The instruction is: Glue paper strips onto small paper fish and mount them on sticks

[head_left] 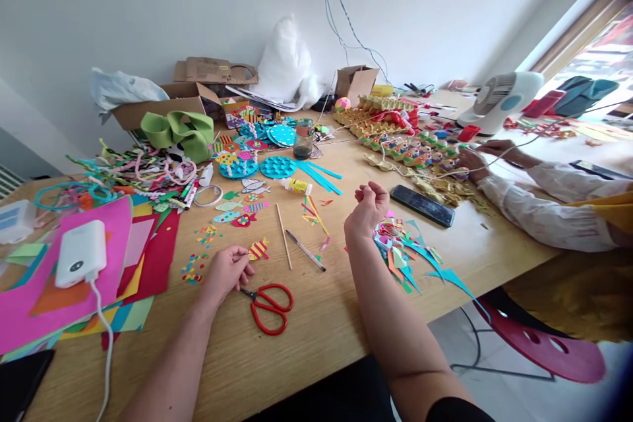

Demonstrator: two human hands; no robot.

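My left hand (228, 270) rests on the wooden table (316, 336), its fingers pinched together beside a striped yellow paper fish (258, 249). What the fingertips hold I cannot make out. Red-handled scissors (270, 306) lie just right of that hand. My right hand (370, 206) is raised above the table with fingers curled closed; nothing shows in it. A thin wooden stick (283, 236) and a pencil-like tool (305, 250) lie between my hands. Coloured paper scraps (401, 254) are heaped right of my right wrist.
Coloured paper sheets (148, 257) and a white power bank (80, 252) lie at left. Paper fish, teal discs (277, 167), a glue bottle (298, 186) and a jar (303, 138) sit further back. A black phone (422, 205) lies right. Another person's hands (477, 157) work at egg-carton crafts. A white fan (499, 100) stands behind.
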